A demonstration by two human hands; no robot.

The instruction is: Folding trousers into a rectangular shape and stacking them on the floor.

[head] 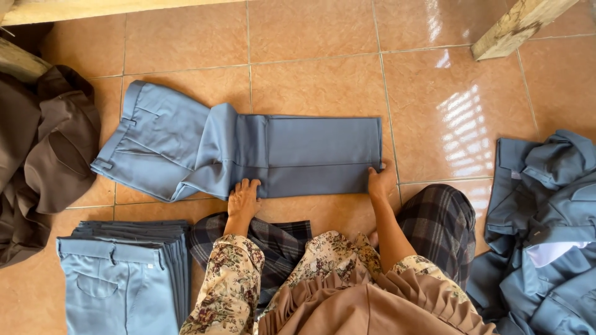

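A pair of grey-blue trousers (248,149) lies flat on the tiled floor (323,74), waistband to the left, legs folded back over themselves to the right. My left hand (243,198) presses on the near edge of the fold around the middle, fingers spread. Over at the right end, my right hand (380,180) grips the near corner of the folded legs. Both sleeves are floral.
A stack of folded grey-blue trousers (124,273) sits at lower left. Brown garments (43,149) are heaped at far left. A pile of unfolded grey-blue clothes (546,229) lies at right. Wooden legs (515,25) stand at the top right. Checked fabric covers my knees.
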